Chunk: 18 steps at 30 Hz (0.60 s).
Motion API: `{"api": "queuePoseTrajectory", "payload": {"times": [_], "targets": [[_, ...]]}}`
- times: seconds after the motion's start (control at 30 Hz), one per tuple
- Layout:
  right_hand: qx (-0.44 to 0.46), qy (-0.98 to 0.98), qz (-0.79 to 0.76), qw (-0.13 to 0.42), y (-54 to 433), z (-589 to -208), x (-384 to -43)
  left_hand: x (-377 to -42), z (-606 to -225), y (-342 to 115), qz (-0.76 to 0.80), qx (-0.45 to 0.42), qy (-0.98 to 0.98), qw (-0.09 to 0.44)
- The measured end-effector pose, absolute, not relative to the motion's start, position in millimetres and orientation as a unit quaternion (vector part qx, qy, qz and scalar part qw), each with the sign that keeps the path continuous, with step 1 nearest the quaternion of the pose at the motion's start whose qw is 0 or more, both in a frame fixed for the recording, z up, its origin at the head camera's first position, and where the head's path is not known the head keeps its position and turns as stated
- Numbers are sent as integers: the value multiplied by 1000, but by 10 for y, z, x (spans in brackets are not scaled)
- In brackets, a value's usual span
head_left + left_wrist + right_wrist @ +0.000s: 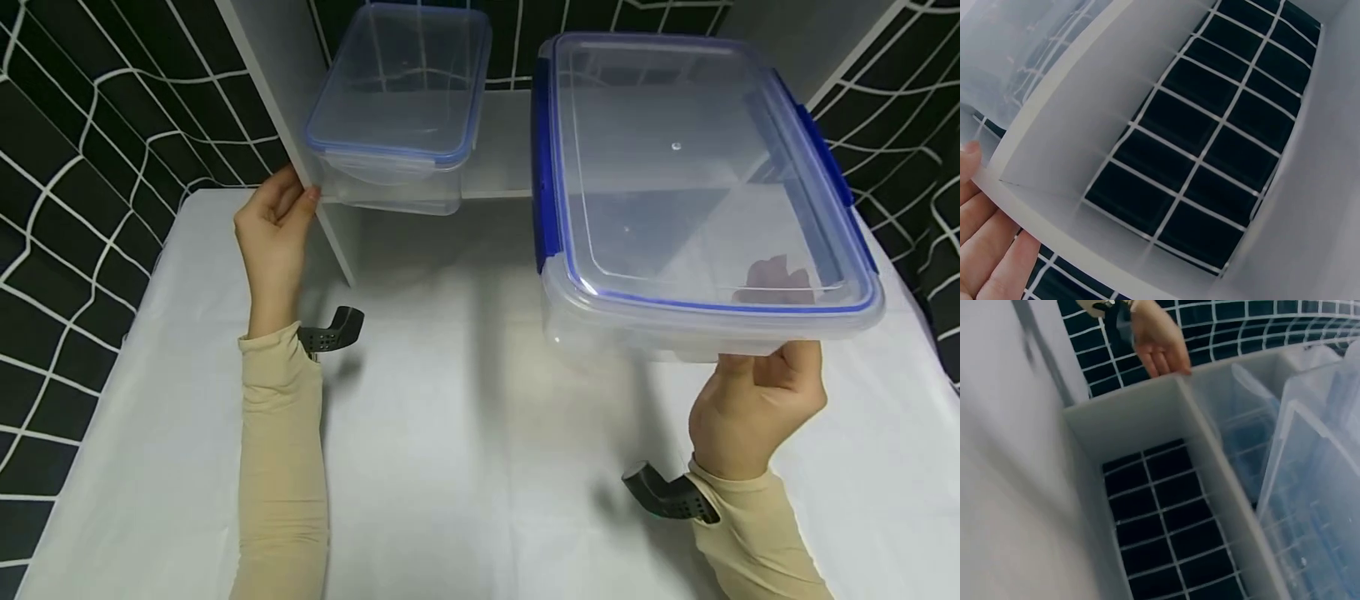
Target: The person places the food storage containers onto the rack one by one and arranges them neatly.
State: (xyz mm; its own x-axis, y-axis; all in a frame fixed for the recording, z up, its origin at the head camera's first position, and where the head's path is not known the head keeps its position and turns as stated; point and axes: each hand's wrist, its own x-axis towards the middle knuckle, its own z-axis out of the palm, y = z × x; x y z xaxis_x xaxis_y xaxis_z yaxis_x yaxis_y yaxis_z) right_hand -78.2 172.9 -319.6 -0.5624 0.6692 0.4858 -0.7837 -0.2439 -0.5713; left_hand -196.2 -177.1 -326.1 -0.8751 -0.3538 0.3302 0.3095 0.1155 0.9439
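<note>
My left hand (273, 237) grips the front edge of the left side panel of a white shelf unit (273, 92), thumb on the inner side. In the left wrist view, the fingers (991, 253) wrap behind that panel. My right hand (757, 408) holds a large clear plastic food container (675, 208) with blue side clips, raised at the right; some fingertips show through the clear plastic. A smaller lidded container (401, 92) with a blue rim stands on the shelf's left part, near my left hand. The right wrist view shows the large container (1319, 462) at its right side.
The shelf's right side panel (817, 42) rises behind the large container. Below the shelf board lies a white table surface (427, 433). Dark walls with white netting (67, 250) flank both sides. A lower compartment (1141, 419) of the unit is visible.
</note>
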Motion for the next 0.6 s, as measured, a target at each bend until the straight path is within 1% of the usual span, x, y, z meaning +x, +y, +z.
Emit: {"api": "queuePoseTrajectory", "payload": {"times": [0.2,0.37,0.6], "targets": [[69,-439,779,443,1709,-3311,-955,-1970,-3250,-1761,-659,10,-707,255],[65,-464,776,423,1714,-3301,-1102,-1969,-3227,-1754,-668,14,-702,247],[68,-514,767,378,1721,-3297,-1328,-1957,-3259,-1756,-662,18,-707,247]]}}
